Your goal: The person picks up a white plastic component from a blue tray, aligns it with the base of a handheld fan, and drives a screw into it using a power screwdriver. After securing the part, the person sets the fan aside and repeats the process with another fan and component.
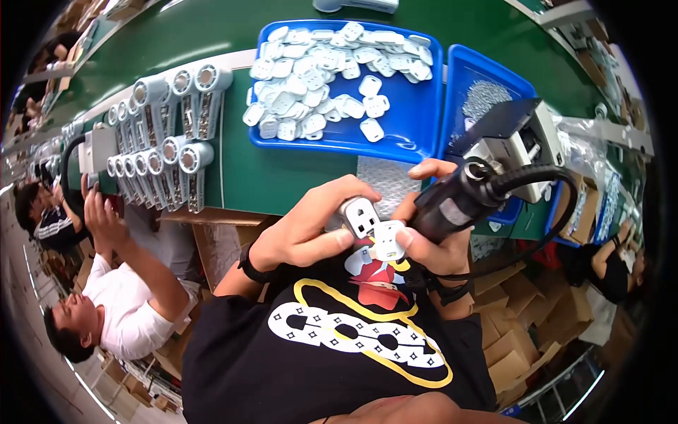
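In front of my chest, my left hand (307,226) is closed round a pale plastic housing (360,217) whose end, with dark square openings, points up toward me. My right hand (443,251) pinches a small white square cover (389,241) between thumb and fingers, right against the housing's edge. That same hand also carries a black electric screwdriver (452,205), lying across the palm with its cable looping off to the right. The screwdriver's tip is hidden. Beyond my hands, a blue tray (424,145) holds a heap of similar white covers.
A second blue tray (455,71) holds small screws, beside a boxy screw feeder (544,141). Rows of pale blue-grey handled units with round heads (191,159) stand on the green bench (254,177) to the left. Bubble wrap (385,177) lies at its front edge. A co-worker (120,311) sits at left.
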